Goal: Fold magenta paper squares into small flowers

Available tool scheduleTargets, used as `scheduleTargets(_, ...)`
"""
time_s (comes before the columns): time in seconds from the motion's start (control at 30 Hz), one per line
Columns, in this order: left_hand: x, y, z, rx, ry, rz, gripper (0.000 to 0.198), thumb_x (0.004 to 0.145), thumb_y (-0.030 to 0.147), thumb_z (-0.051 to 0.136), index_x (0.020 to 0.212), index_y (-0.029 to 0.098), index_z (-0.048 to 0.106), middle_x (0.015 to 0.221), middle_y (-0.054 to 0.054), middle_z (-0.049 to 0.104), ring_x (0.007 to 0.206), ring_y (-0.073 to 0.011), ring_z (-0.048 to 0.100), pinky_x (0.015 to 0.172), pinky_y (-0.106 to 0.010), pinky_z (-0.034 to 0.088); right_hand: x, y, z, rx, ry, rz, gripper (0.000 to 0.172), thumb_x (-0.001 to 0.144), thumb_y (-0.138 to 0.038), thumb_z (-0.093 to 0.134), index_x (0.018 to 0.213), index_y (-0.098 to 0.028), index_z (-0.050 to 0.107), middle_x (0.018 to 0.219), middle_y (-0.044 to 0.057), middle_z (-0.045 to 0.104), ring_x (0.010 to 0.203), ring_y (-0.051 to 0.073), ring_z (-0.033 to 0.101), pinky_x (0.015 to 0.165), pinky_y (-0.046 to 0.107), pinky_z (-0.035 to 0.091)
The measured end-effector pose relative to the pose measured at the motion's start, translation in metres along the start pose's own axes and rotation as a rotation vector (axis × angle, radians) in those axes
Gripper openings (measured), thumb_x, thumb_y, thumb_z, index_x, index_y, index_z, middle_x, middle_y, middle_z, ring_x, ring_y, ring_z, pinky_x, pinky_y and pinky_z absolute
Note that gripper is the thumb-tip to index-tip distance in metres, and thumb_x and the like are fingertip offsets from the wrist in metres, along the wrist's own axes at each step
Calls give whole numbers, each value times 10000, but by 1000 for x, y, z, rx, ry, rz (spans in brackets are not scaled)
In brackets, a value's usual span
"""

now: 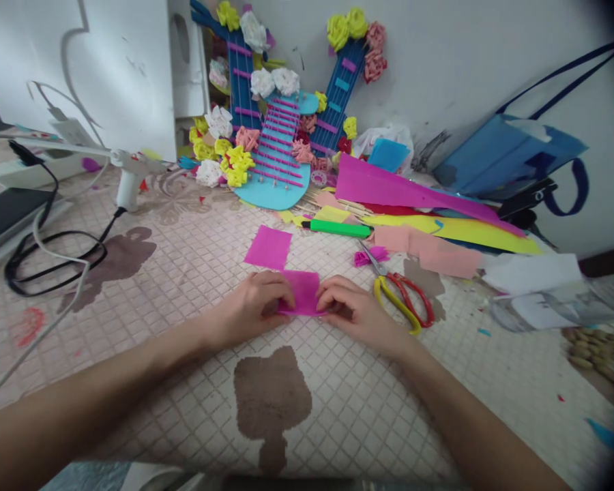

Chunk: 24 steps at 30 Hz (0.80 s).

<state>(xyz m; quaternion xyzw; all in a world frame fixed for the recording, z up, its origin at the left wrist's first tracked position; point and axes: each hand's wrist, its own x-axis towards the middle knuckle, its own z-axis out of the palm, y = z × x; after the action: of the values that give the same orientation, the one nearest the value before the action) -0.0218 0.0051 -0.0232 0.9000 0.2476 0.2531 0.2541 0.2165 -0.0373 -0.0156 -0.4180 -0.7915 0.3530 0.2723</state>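
Observation:
A small magenta paper piece (pixel 305 292) lies between my hands at the middle of the table. My left hand (pixel 258 300) pinches its left edge with thumb and fingers. On the opposite edge, my right hand (pixel 345 305) grips the paper in the same way. The near edge of the paper looks slightly folded. Just beyond it lies a flat magenta paper square (pixel 269 247). Scissors with one yellow and one red handle (pixel 404 300) rest to the right of my right hand, blades pointing away, beside a crumpled magenta paper piece (pixel 369 257).
Behind are a green cutter (pixel 338 228), coloured paper sheets (pixel 414 194) and guitar-shaped crafts with paper flowers (pixel 271 184). A white glue gun (pixel 127 181) with a black cable (pixel 56 276) stands left. A clear plastic container (pixel 532 314) and a blue bag (pixel 512 153) are right.

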Motion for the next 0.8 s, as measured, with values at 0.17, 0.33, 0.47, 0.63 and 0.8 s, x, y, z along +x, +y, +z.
scheduleTargets(0.17,1,-4,-8,-108,-71,5,55,794,129,647,842,154,649,881,-40,640,799,-146,596,721,-259,467,0,0,-3,-4,-23,8,101,845,-132,562,857,-213,622,1025,47,547,878,156,554,691,279,465)
scheduleTargets(0.33,0,-8,-11,-181,-123,11,104,844,111,582,873,162,668,961,-54,645,868,-145,601,768,-263,478,0,0,-8,-71,-90,-13,114,847,-140,581,897,-226,636,1052,52,544,982,187,543,808,329,460)
scheduleTargets(0.47,1,-7,-12,-187,-130,-2,128,852,119,574,886,170,687,963,-59,648,867,-149,606,768,-269,480,0,-1,-7,-100,-78,-12,122,850,-119,562,851,-217,635,1034,47,540,962,181,546,794,318,453)
scheduleTargets(0.63,5,-1,-3,-168,-34,-29,123,830,109,583,845,168,690,876,-37,657,798,-137,608,722,-256,471,4,-5,2,-81,-33,-6,112,840,-102,572,838,-205,615,940,27,533,846,145,542,716,276,443)
scheduleTargets(0.8,10,6,8,-76,19,-73,112,780,66,614,770,159,675,809,-16,659,792,-148,594,758,-283,439,6,-8,12,-90,43,38,129,821,-66,577,801,-194,579,909,13,536,817,127,534,692,253,428)
